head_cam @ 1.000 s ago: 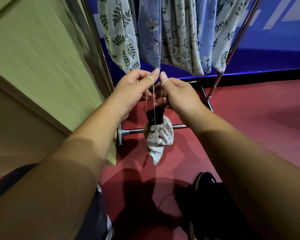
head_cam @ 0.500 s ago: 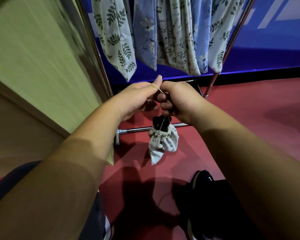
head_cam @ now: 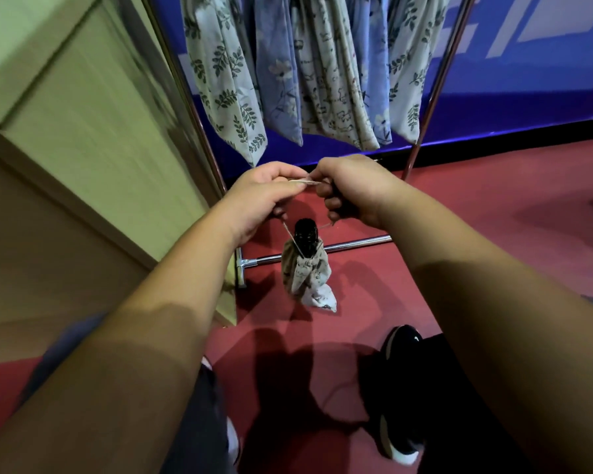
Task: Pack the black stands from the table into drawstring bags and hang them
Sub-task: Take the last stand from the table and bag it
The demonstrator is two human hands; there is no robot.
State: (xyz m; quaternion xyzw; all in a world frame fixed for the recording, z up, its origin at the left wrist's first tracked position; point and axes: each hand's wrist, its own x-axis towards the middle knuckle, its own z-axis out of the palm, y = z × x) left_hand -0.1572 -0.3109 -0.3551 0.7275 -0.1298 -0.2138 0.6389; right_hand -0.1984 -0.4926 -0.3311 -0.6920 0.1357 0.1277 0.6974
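Two risks are to be judged from this position. Because the black stand is seen poking out of the gathered mouth of the drawstring bag, it could slip out if the neck is not drawn tighter before hanging. Because the bag is suspended in the air by its cord alone, above the red floor and in front of the lower rack bar, it would be dropped if either pinch were loosened while the loop is raised toward the hung bags. The cord is pinched by the left hand between thumb and curled fingers. It is also gripped by the right hand, whose fingers are closed round it. A short taut length is stretched between them, and strands run down to the bag's neck. The bag itself is touched by neither hand.
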